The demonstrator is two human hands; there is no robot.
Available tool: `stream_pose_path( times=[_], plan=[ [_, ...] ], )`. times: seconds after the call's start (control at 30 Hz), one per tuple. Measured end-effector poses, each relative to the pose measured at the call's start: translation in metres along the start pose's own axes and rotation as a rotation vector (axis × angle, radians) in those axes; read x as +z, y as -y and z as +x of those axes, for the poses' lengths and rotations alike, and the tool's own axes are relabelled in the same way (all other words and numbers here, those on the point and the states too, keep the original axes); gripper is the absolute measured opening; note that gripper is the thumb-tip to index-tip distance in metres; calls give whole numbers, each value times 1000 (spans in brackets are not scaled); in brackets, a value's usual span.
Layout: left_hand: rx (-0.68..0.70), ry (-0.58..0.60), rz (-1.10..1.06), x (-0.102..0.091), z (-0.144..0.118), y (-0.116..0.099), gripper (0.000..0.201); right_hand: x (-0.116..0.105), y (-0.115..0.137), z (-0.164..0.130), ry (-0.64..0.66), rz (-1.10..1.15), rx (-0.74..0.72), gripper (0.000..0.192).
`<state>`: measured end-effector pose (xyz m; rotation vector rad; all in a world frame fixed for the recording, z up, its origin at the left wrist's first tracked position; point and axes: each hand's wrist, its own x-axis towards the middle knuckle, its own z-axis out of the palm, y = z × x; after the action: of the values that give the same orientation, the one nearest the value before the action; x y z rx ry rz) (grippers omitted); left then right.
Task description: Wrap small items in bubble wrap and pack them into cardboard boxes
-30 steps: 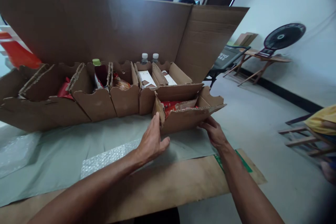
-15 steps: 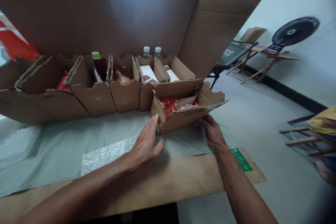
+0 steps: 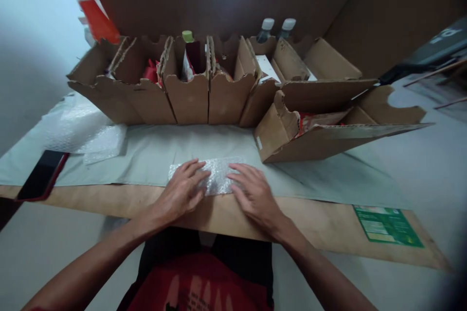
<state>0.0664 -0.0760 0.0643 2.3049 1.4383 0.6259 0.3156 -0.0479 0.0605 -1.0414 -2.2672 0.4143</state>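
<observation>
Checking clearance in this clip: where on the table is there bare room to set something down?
Bare grey sheet lies between the box row and the bubble wrap under both hands, and right of it toward the green label. Crowded: the left end, with phone and loose wrap.

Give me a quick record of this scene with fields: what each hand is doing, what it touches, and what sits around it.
left hand: flat, palm down on the bubble wrap sheet
right hand: flat on the same sheet's right side
surface: grey paper over a cardboard sheet
behind: row of cardboard boxes, some holding bottles
nearest box: open cardboard box, red packet inside
left edge: phone
right edge: green label
</observation>
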Motion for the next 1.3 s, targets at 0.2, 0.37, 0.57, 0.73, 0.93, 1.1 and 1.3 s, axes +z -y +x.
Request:
stream_pose_path(
  times=[0.2, 0.37, 0.57, 0.73, 0.93, 1.1, 1.3],
  plan=[
    [58, 173, -82, 7, -10, 20, 41, 30, -2, 12, 268, -200, -80, 37],
    [74, 175, -207, -2, -26, 31, 48, -19, -48, -33, 76, -377, 188, 37],
    [-68, -105, 44, -8, -13, 38, 34, -13, -30, 2, 110, -371, 97, 41],
    [-258, -58, 272, -11, -17, 48, 36, 18, -29, 47, 131, -423, 122, 35],
    [-408, -29, -247, -8, -47, 15, 54, 11, -18, 80, 124, -432, 65, 25],
    [-573, -48, -756, -5, -48, -19, 74, -2, -10, 107, 86, -323, 21, 50],
    [-755, -28, -1144, -2, -49, -15, 70, -30, 14, 11, 350, 30, -77, 77]
  ],
)
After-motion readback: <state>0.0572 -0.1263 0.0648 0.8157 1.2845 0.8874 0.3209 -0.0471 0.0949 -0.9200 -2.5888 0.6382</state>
